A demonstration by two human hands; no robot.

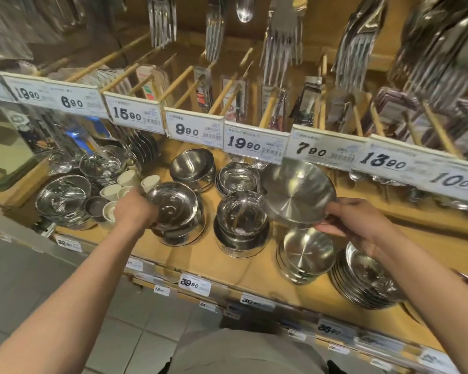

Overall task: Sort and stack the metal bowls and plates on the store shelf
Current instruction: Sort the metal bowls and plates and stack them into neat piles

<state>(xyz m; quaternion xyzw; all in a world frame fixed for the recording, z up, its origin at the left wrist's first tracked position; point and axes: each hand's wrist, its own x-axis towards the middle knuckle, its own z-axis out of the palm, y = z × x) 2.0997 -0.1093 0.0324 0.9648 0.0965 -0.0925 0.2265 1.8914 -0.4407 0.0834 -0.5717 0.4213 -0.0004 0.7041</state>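
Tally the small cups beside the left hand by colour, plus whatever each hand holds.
white cups: 5
dark cup: 1
bowl in left hand: 1
plate in right hand: 1
Total: 8

Two hands; five white cups; eight price tags.

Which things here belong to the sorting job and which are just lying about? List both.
Job: tilted plate in right hand; bowl gripped by left hand; small plate stack; bowl stack.
Lying about: white cups; hanging forks; price tags.
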